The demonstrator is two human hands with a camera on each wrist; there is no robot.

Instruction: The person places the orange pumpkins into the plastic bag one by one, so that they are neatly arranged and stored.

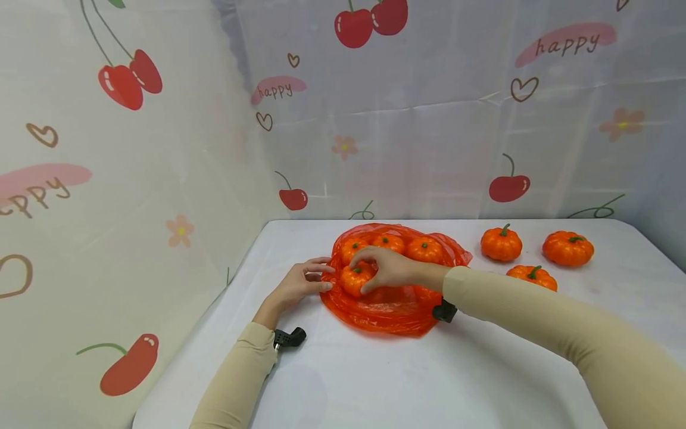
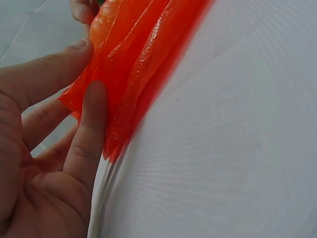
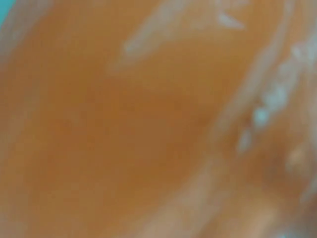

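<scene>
A thin red plastic bag (image 1: 396,316) lies spread on the table, its mouth facing up, with several small orange toy pumpkins (image 1: 425,249) inside. At the bag's left edge, my left hand (image 1: 297,286) pinches the film between thumb and fingers; the left wrist view shows the crumpled bag (image 2: 133,64) between its fingers (image 2: 94,111). My right hand (image 1: 390,268) reaches over the bag and grips a small pumpkin (image 1: 354,283) at the front left, thumb on one side and fingers over the top. Blurred orange film (image 3: 148,124) fills the right wrist view, which hides that hand.
Right of the bag stand three more toy pumpkins: one near the back (image 1: 501,244), one farther right (image 1: 568,249) and one nearer (image 1: 533,276), partly behind my right sleeve (image 1: 514,304). The white table (image 1: 375,381) meets a cherry-printed curtain (image 1: 418,155) behind.
</scene>
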